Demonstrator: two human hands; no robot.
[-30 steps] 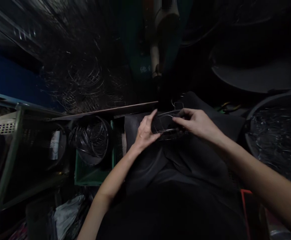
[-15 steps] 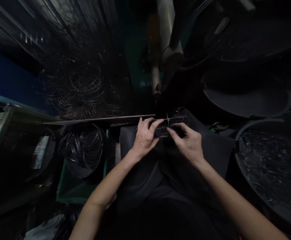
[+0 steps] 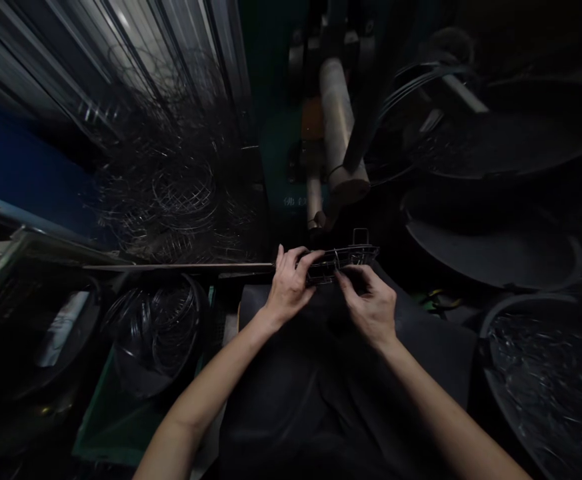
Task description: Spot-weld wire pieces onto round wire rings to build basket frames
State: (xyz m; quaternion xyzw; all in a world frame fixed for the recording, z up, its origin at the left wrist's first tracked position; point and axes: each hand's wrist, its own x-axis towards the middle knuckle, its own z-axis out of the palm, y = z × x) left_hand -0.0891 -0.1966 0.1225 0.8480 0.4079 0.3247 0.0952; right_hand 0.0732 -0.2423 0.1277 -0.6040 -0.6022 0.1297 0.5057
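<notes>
A dark wire frame [image 3: 361,252] with thin metal rods lies across the near side of the machine, above the dark cloth on the lap. My left hand [image 3: 291,283] grips its left part, thumb below and fingers over the top. At its middle, my right hand [image 3: 371,300] pinches a thin wire piece between thumb and forefinger; the fingertips are partly in shadow. A small rectangular wire loop stands up at the frame's right end.
Ahead is a machine with a metal cylinder [image 3: 338,113]. Wire coils fill a bucket [image 3: 198,320] at left, beside a green crate [image 3: 105,427]. Tangled wire rings [image 3: 183,190] lie behind a thin board. At right stand a bin of small metal parts [image 3: 491,360] and an empty-looking basin [image 3: 495,250].
The view has tilted up, so the machine and bins appear lower. Both hands keep their hold on the wire frame, and its upright loop shows more clearly.
</notes>
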